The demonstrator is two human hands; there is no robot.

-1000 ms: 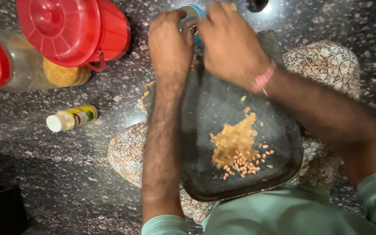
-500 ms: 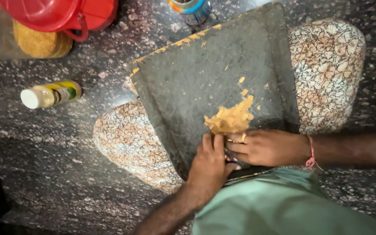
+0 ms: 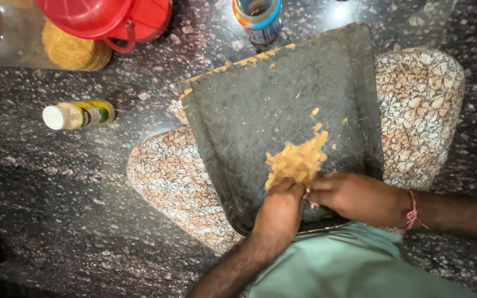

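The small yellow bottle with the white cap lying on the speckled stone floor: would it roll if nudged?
Probably. The small yellow bottle with the white cap lies on its side on the smooth speckled stone floor, and it looks round, so a sideways push likely rolls it. It seems small, so probably light.

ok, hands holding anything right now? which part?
Cannot tell. Left hand and right hand meet at the near edge of the grain pile on the tray; fingertips hidden.
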